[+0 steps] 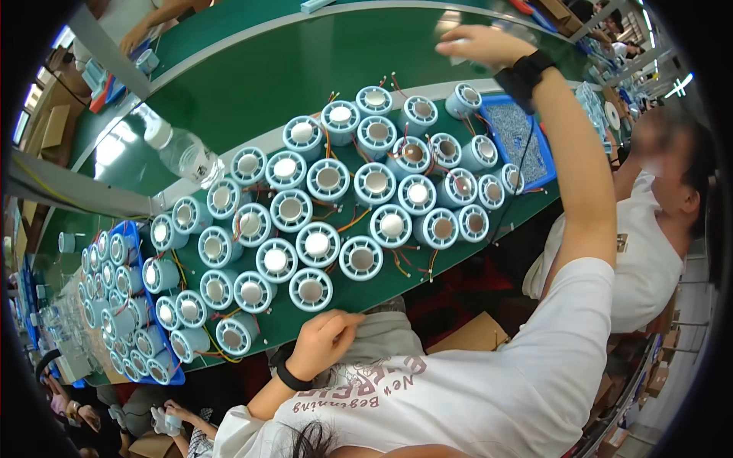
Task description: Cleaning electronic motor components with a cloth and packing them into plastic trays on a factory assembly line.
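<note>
Reaching past the fan housings (328, 179)

The right hand (482, 44) is stretched to the far edge, grip unclear; the left hand (330, 336) rests loosely curled, empty.

The person wears a white short-sleeved T-shirt (489, 382) with pinkish-red lettering printed across the chest, the sleeves ending above the elbows so both forearms are bare. The left hand (327, 336) has a thin black band (290, 376) around its wrist, and the right hand (479, 44) has a wider black strap (527, 75) with a chunky black body, like a watch or wrist device. A lock of dark hair (313, 441) shows at the lower edge, and the 2 hands are bare, without gloves.
</note>
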Motion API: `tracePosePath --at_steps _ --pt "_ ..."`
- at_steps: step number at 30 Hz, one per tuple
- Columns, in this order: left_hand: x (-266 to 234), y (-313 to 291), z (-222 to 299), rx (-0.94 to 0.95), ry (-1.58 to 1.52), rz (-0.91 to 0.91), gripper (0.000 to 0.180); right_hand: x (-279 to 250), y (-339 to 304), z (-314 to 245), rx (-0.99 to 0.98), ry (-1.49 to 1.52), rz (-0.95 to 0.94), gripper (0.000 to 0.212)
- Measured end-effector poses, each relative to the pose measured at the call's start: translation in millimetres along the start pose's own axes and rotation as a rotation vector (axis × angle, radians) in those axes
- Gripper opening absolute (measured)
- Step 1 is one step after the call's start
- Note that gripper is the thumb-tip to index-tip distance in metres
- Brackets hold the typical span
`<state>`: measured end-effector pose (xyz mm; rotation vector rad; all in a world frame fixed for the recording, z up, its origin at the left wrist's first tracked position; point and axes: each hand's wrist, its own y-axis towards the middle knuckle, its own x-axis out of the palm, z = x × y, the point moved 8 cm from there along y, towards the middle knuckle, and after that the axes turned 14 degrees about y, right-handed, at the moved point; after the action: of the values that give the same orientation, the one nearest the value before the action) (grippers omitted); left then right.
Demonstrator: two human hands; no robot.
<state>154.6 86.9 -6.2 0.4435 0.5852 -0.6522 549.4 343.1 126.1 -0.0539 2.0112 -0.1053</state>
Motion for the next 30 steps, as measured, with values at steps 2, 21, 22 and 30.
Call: tracePosePath --at_steps 2,21,22,30 --pt "4 1 -11 -0.102 -0.119 -0.124 0.021 -47 32 42 0.059 -0.145 0.013 0.063" --pt "47 -51 -71 -0.694 -1.242 -0.558 0.019 -79 90 305 0.219 0.001 0.124 0.067" --pt "44 -52 -64 -0.683 -1.239 -0.573 0.019 -93 80 274 0.12 0.028 0.105 0.064" --pt "-8 -9 -12 0.147 -0.433 -0.155 0.015 -99 -90 -82 -0.131 0.1 0.485 0.056"
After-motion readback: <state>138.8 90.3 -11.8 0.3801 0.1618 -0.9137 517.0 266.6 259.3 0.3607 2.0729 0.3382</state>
